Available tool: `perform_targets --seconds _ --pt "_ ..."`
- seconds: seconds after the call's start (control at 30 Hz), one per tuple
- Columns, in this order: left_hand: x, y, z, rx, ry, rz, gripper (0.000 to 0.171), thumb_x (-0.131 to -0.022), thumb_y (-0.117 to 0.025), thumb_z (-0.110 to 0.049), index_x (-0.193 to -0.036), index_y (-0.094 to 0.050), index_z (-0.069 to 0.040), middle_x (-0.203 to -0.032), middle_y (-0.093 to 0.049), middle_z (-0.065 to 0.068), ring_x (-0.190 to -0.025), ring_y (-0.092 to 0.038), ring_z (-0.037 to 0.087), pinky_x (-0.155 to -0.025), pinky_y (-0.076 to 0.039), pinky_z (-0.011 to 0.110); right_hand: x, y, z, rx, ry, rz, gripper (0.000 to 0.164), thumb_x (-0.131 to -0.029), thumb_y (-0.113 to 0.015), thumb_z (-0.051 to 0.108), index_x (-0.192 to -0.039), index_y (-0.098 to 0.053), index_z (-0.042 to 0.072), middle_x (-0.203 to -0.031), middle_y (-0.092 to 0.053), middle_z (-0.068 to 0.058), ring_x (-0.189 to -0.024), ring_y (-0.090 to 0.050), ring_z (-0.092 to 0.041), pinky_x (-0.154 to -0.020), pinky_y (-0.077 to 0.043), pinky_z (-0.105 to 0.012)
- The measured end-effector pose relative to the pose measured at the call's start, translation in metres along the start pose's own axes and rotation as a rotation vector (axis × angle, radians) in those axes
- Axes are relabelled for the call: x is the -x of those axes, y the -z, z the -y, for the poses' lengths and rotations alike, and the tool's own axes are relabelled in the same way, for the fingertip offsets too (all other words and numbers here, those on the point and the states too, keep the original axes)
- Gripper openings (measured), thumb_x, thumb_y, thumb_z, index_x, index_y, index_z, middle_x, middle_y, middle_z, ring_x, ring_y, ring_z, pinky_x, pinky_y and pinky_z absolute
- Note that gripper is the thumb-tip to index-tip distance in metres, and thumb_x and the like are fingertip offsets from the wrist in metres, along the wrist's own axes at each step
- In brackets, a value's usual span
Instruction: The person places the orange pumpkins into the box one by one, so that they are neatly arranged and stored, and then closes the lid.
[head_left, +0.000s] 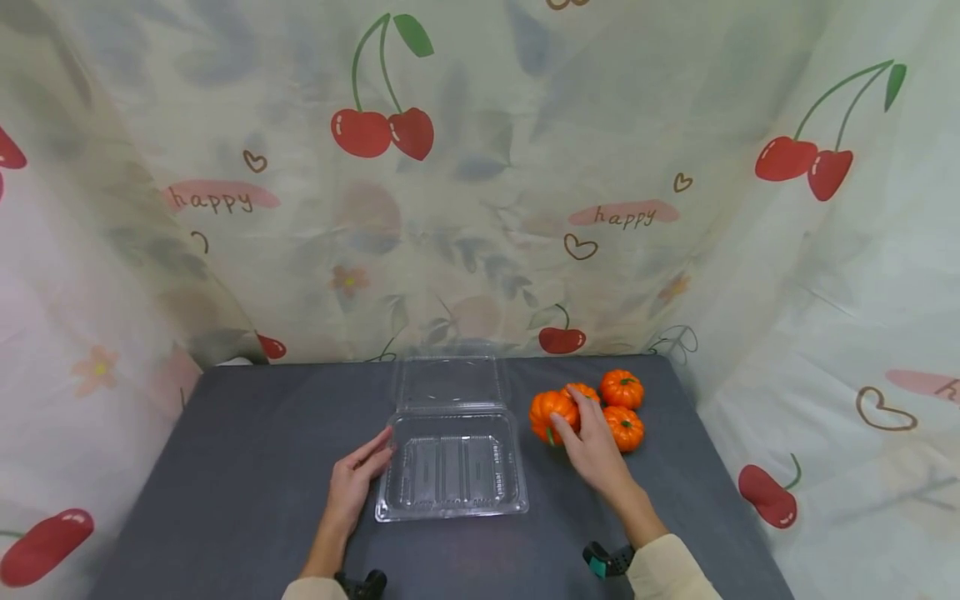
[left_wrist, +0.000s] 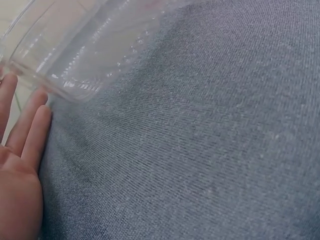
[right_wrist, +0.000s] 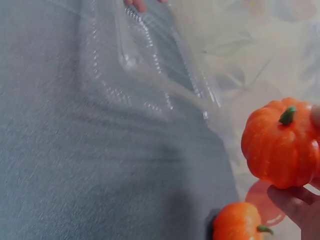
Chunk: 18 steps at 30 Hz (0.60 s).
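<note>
A clear plastic clamshell box [head_left: 450, 512] lies with its lid [head_left: 450, 383] folded back. My left hand [head_left: 354, 481] is at the box's left side, its fingers [left_wrist: 33, 130] fairly straight and touching the wall. To the right of the box, my right hand [head_left: 597, 446] grips a small orange toy pumpkin [right_wrist: 280, 145] with a green stem between thumb and fingers. The right wrist view shows this pumpkin raised, with another pumpkin [right_wrist: 236, 222] below it. Behind and right of the hand sit more pumpkins [head_left: 622, 389], one partly hidden by the fingers.
A dark grey cloth covers the table [head_left: 247, 467]. Printed curtains [head_left: 465, 208] hang along the back and both sides. Dark straps [head_left: 607, 560] circle the wrists.
</note>
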<state>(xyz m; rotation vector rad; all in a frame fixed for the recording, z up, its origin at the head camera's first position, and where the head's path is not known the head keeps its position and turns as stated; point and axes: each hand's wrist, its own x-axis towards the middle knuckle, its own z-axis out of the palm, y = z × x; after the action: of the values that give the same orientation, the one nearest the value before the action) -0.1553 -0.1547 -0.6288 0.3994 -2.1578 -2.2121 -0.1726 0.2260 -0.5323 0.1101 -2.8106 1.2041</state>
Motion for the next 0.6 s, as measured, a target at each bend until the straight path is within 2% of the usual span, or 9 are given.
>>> perform_targets --seconds 0.13,0.23,0.37,0.47,0.6 --pt "0.001 0.002 0.000 0.030 0.016 0.007 0.044 -0.091 -0.077 -0.018 -0.133 -0.068 -0.010 -0.136 -0.067 0.004 -0.100 -0.072 -0.004 -0.086 -0.058 0.016 -0.001 -0.002 0.006 0.028 0.027 -0.010 0.062 -0.100 -0.059 0.052 -0.151 -0.047 0.018 -0.143 -0.050 -0.011 -0.127 -0.054 -0.032 -0.109 -0.047 -0.056" --pt "0.001 0.003 0.000 0.036 0.025 0.007 0.045 -0.090 -0.079 -0.019 -0.132 -0.069 -0.009 -0.133 -0.069 0.002 -0.100 -0.072 -0.004 -0.086 -0.059 0.017 -0.002 -0.003 0.009 0.044 0.053 -0.035 0.058 -0.098 -0.064 0.050 -0.147 -0.053 0.021 -0.133 -0.053 -0.009 -0.110 -0.057 -0.026 -0.095 -0.053 -0.046" --pt "0.002 0.004 0.000 0.035 0.030 0.006 0.047 -0.088 -0.081 -0.022 -0.132 -0.069 -0.009 -0.131 -0.070 0.000 -0.101 -0.071 -0.006 -0.086 -0.059 0.017 -0.004 -0.004 0.015 0.040 0.101 -0.056 0.055 -0.097 -0.068 0.046 -0.145 -0.057 0.023 -0.125 -0.055 -0.007 -0.096 -0.051 -0.019 -0.079 -0.049 -0.031" --pt "0.002 0.004 0.000 0.032 0.033 0.001 0.048 -0.087 -0.082 -0.023 -0.132 -0.070 -0.010 -0.131 -0.070 0.000 -0.100 -0.071 -0.006 -0.086 -0.059 0.016 -0.006 -0.005 0.018 0.043 0.157 -0.061 0.052 -0.096 -0.070 0.043 -0.143 -0.059 0.025 -0.125 -0.057 -0.004 -0.098 -0.051 -0.016 -0.077 -0.047 -0.028" --pt "0.000 0.004 0.001 0.035 0.029 -0.003 0.048 -0.087 -0.082 -0.023 -0.132 -0.069 -0.009 -0.129 -0.072 -0.004 -0.099 -0.071 -0.005 -0.085 -0.059 0.016 -0.010 -0.009 0.023 0.052 0.220 -0.057 0.052 -0.094 -0.073 0.040 -0.142 -0.060 0.026 -0.128 -0.059 -0.001 -0.108 -0.053 -0.017 -0.081 -0.048 -0.031"
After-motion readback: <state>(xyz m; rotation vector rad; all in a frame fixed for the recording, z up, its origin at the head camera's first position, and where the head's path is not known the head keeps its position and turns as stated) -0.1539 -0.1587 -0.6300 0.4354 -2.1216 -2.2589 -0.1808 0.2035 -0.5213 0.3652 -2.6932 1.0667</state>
